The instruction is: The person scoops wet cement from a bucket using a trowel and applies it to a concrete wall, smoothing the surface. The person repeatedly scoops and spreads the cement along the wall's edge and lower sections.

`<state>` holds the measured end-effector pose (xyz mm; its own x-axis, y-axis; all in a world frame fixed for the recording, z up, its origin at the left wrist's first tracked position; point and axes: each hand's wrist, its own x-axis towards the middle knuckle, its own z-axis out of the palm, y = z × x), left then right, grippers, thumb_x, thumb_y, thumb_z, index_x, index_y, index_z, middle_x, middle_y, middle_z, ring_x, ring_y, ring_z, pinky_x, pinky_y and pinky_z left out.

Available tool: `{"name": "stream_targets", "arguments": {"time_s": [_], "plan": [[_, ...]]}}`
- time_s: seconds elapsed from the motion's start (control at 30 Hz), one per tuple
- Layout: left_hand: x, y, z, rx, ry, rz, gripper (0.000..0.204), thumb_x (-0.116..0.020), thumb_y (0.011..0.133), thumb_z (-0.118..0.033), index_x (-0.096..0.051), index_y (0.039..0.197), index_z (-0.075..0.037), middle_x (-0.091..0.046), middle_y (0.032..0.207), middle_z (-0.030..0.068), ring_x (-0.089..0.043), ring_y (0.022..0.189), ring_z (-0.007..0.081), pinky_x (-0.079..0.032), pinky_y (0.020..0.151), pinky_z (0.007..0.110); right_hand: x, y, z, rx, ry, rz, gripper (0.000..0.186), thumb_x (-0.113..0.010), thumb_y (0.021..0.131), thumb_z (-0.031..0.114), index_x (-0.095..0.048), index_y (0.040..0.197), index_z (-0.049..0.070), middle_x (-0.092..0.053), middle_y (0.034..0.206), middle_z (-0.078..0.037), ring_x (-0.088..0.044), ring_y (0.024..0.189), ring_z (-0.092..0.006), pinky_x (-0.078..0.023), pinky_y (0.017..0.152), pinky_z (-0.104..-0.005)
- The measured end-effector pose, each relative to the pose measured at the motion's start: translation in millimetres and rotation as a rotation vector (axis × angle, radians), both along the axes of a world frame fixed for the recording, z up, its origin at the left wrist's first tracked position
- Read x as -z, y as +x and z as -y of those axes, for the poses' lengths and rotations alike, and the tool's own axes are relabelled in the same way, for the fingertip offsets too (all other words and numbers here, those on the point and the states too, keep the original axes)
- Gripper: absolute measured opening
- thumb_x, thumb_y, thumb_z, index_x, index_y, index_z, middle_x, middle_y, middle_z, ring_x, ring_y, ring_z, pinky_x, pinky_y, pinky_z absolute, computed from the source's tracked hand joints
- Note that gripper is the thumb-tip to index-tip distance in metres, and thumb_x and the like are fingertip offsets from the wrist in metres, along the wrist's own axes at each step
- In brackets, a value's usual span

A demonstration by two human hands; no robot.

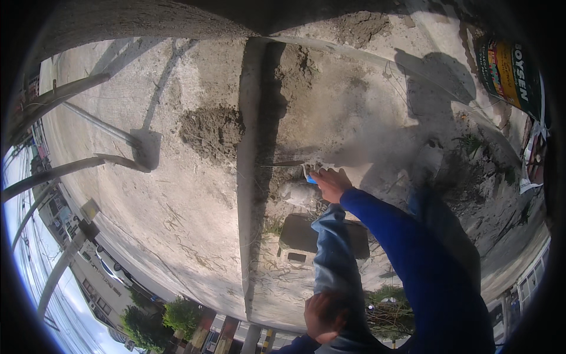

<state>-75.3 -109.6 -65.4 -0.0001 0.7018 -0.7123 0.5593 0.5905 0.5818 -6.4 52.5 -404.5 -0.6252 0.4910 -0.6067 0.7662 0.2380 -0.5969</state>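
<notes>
My right hand (332, 184), in a blue sleeve, is closed round the blue handle of a trowel (287, 163). The trowel's thin blade points left, seen nearly edge-on over the shadowed strip beside a raised concrete edge (248, 118). Just below the blade lies a pale, rounded lump (299, 194), perhaps a stone or a bag. My left hand (325, 317) rests against my jeans-clad leg near the lower edge; its fingers are in shade and hard to make out. Heaps of wet grey mortar (212, 133) sit left of the concrete edge, with more mortar (295, 71) beyond the trowel.
A dark printed bucket (507, 76) stands at the far right. Metal posts (106, 124) rise at the left, one casting a shadow. A flat dark board-like piece (298, 233) lies by my leg. Dry twigs, rubble and small plants (471, 143) are scattered about the concrete.
</notes>
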Motion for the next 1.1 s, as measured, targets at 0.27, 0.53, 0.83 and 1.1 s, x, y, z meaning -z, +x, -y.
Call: {"name": "stream_targets", "arguments": {"time_s": [0.27,0.53,0.83,1.1], "plan": [[8.6,-41.7,-59.2,0.144,-0.034,0.08,0.034,-0.077,0.071,-0.022,-0.075,0.104,-0.01,-0.071,0.101,0.0114,-0.065,0.091,0.0343,-0.05,0.083,0.047,24.1,59.9,-60.0,1.118,-0.101,-0.058,0.031,-0.062,0.097,0.039,-0.058,0.111,0.011,-0.072,0.099,-0.022,-0.066,0.095,-0.0469,-0.051,0.082,-0.0522],[22.0,-95.3,-81.1,0.339,-0.066,0.086,0.026,-0.075,0.075,-0.015,-0.073,0.099,-0.008,-0.072,0.103,0.012,-0.067,0.095,0.0338,-0.051,0.085,0.045,22.6,32.8,-123.8,1.462,-0.544,-0.594,0.033,-0.062,0.1,0.044,-0.059,0.106,0.011,-0.06,0.07,-0.007,-0.064,0.062,-0.0239,-0.049,0.056,-0.0388],[18.4,-94.8,-99.8,0.292,-0.091,0.082,0.025,-0.073,0.079,-0.011,-0.072,0.103,-0.006,-0.071,0.103,0.0138,-0.067,0.096,0.0349,-0.051,0.087,0.045,22.1,29.1,-122.6,1.432,-1.058,-0.858,0.044,-0.058,0.102,0.048,-0.062,0.111,0.005,-0.052,0.071,-0.002,-0.054,0.054,-0.0131,-0.044,0.045,-0.0312],[17.0,-79.0,-101.1,0.289,-0.077,0.075,0.027,-0.075,0.075,-0.011,-0.074,0.102,-0.007,-0.071,0.105,0.0116,-0.066,0.098,0.0329,-0.051,0.084,0.044,78.5,44.4,-166.9,1.386,-0.75,-0.708,0.046,-0.056,0.102,0.052,-0.057,0.099,0.006,-0.055,0.068,-0.004,-0.055,0.05,-0.0152,-0.045,0.045,-0.0329]]}}
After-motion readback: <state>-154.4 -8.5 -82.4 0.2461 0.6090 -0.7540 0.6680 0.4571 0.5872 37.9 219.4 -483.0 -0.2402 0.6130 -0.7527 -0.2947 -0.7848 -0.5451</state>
